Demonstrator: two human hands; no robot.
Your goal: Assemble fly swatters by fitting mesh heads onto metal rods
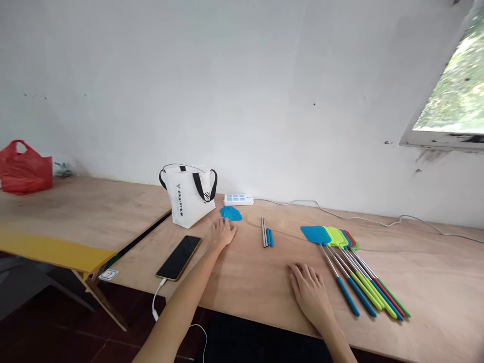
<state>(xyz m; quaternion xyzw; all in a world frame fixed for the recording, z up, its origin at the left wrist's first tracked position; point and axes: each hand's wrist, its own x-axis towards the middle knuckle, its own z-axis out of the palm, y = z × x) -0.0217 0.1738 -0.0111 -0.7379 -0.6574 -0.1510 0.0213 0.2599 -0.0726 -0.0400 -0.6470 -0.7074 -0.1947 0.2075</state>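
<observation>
My left hand [224, 233] rests on the wooden table, fingers loosely curled and slightly apart. Its fingertips reach the near edge of some flat blue fly swatter heads [231, 214]; I cannot tell whether they touch. To its right lie thin metal tubes [263, 233] and short blue handles [269, 237], side by side. Palm down near the front edge, my right hand [308, 290] has its fingers spread and holds nothing. Beyond it on the right, several assembled fly swatters [350, 272] lie in an overlapping row, with blue, yellow-green, red and green heads and handles.
A white bag [189, 196] with black handles stands behind a dark phone [179, 257] on a white cable. Along the wall sit a white power strip [238, 199] and its cord [351, 218]. Another table [94, 201] at left bears a red plastic bag [26, 171].
</observation>
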